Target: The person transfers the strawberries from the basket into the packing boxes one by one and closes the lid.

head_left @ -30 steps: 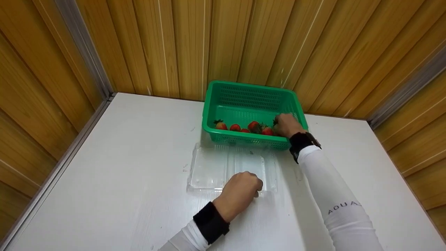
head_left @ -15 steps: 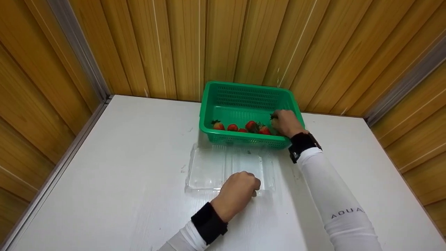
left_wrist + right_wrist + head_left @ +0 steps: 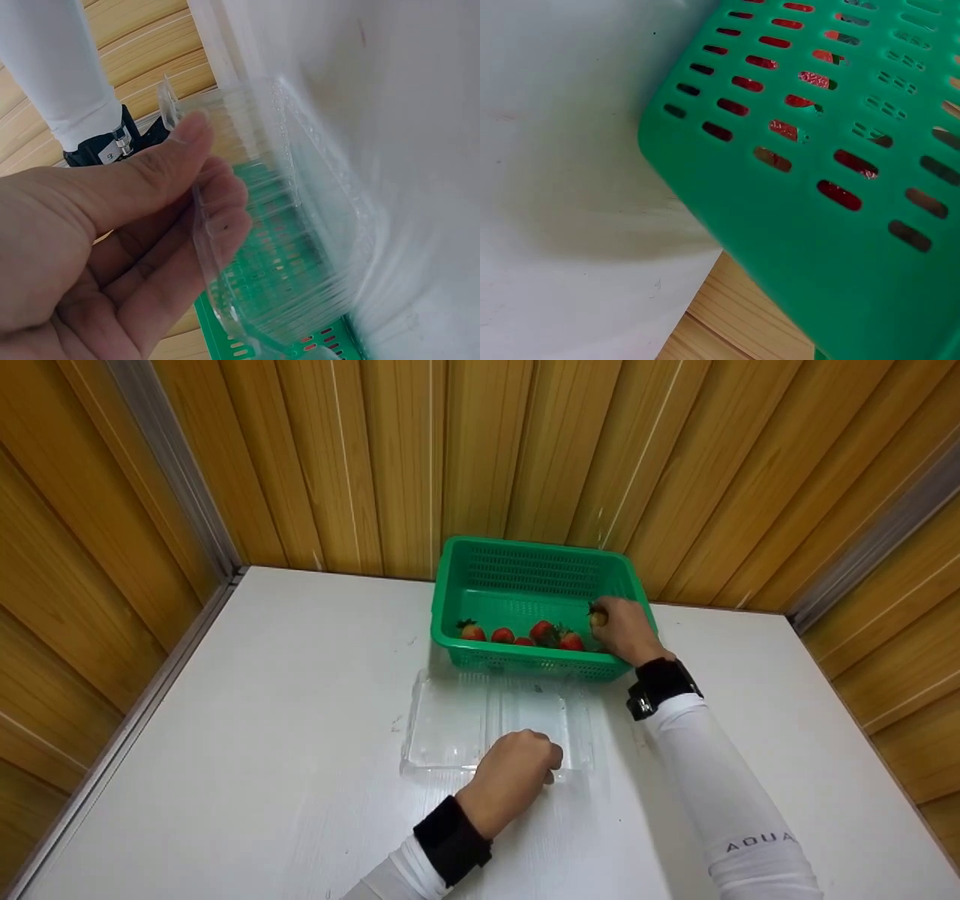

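Observation:
My left hand (image 3: 514, 776) pinches the near rim of a clear plastic container (image 3: 450, 724) that lies on the white table; in the left wrist view, thumb and fingers close on its thin wall (image 3: 300, 172). Inside the right end of the green basket (image 3: 540, 656), my right hand (image 3: 626, 626) holds a pale, partly unripe strawberry (image 3: 598, 619) by its side, its green leaves poking out. Several red strawberries (image 3: 544, 631) lie along the basket's near wall. The right wrist view is filled by the basket's slotted side (image 3: 765, 217), which hides the right hand there.
The basket stands at the back of the white table (image 3: 262, 720), close to a wood-panelled wall (image 3: 480, 450). Right in front of it sits the clear container. Side panels (image 3: 67, 585) border the table, with a metal strip along the left edge.
The right hand has lifted slightly within the basket, and the pale strawberry has come into sight between its fingers. The left hand stays on the container's rim.

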Motion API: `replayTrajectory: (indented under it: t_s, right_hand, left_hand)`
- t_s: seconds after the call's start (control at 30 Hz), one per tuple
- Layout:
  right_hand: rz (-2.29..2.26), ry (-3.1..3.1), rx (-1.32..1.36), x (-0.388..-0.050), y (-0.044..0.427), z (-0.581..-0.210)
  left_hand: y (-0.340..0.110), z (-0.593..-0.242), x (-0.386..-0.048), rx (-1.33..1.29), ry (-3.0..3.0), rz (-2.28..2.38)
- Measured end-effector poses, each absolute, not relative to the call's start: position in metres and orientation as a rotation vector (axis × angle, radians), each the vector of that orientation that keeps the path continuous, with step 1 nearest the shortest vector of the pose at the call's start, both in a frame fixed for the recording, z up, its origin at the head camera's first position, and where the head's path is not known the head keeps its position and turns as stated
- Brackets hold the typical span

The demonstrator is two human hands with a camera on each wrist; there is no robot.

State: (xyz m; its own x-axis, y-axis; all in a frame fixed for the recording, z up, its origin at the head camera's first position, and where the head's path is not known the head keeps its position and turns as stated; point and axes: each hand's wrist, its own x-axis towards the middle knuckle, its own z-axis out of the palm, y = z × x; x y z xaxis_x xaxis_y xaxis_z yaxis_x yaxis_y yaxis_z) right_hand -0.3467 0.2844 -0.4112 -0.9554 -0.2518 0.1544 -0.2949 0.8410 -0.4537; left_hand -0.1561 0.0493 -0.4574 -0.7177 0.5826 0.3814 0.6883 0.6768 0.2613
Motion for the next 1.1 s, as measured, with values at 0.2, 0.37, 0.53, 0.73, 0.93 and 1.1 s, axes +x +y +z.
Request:
replayTrajectory:
  t_s: [0.2, 0.37, 0.53, 0.73, 0.93, 1.1]
  right_hand:
    - [0.788, -2.894, 0.412, -0.342, 0.285, -0.411]
    - [0.839, -2.865, 0.396, -0.337, 0.285, -0.411]
    - [0.898, -2.84, 0.345, -0.331, 0.288, -0.411]
    - [0.924, -2.777, 0.304, -0.321, 0.29, -0.411]
    - [0.935, -2.648, 0.289, -0.312, 0.288, -0.411]
    - [0.961, -2.471, 0.311, -0.301, 0.281, -0.407]
  left_hand:
    - [0.049, -0.458, -0.157, -1.017, -2.622, -0.542]
    - [0.049, -0.459, -0.156, -1.02, -2.637, -0.56]
    - [0.05, -0.458, -0.156, -1.028, -2.634, -0.552]
    - [0.051, -0.459, -0.155, -1.019, -2.631, -0.563]
    - [0.051, -0.458, -0.154, -1.011, -2.665, -0.569]
    - [0.05, -0.455, -0.154, -1.016, -2.674, -0.592]
